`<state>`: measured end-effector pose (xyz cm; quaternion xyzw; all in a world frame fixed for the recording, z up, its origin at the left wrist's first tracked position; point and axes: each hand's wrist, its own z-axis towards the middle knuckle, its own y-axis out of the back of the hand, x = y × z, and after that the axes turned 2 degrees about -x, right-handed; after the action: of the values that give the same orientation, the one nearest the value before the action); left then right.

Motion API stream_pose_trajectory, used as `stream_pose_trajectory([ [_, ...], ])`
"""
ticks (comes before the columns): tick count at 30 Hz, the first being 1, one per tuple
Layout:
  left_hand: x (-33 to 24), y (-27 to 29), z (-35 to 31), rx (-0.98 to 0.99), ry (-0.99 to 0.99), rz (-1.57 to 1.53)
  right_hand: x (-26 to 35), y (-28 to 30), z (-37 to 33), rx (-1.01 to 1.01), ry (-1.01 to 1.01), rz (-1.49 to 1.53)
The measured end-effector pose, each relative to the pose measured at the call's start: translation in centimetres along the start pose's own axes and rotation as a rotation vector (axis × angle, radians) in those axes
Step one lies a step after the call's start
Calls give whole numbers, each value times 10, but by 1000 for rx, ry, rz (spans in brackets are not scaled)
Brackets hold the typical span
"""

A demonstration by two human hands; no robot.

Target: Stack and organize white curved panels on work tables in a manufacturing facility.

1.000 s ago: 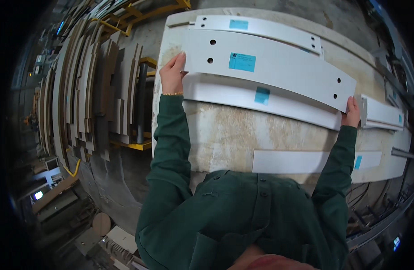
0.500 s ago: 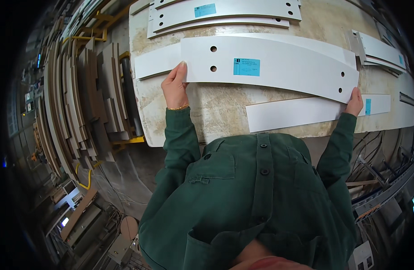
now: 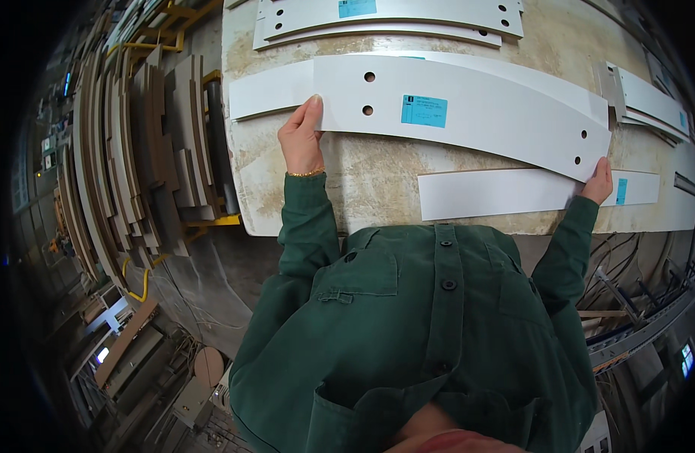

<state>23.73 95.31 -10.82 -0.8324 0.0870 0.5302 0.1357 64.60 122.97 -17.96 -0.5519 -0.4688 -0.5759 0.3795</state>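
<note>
A long white panel [image 3: 491,113] with two dark holes toward each end and a blue label [image 3: 424,111] spans between my hands. My left hand [image 3: 301,136] pinches its left edge, thumb on top. Closed round the lower right corner is my right hand [image 3: 599,181]; some of its fingers are hidden beneath. Behind and partly under the held panel lies another long white board [image 3: 273,89]. Closer to me, a narrow white board [image 3: 483,198] with a blue label at its right end rests on the table; the held panel overlaps its upper edge.
A worn, stained table [image 3: 347,177] carries the boards. Stacked white panels with holes [image 3: 408,23] lie at its far side, and more narrow boards [image 3: 649,102] at the right. Brown boards [image 3: 147,151] stand upright in a yellow-framed rack on the left. Cables [image 3: 627,249] hang at the lower right.
The held panel's right end has swung slightly down toward me, my right hand with it. The table and everything on it sit a little further right and higher in view.
</note>
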Motion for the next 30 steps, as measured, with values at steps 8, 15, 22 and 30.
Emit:
stream_pose_trajectory([
  [8, 2, 1, -3, 0, -8, 2, 4, -1, -2, 10, 24, 22],
  [15, 1, 0, -4, 12, -14, 7, 3, 0, -2, 5, -31, 12],
  [22, 2, 1, -1, 23, -11, 4, 7, -4, -6, -7, -23, 21],
  [30, 3, 2, -2, 4, -13, -20, 4, -2, -4, 19, -39, 47],
])
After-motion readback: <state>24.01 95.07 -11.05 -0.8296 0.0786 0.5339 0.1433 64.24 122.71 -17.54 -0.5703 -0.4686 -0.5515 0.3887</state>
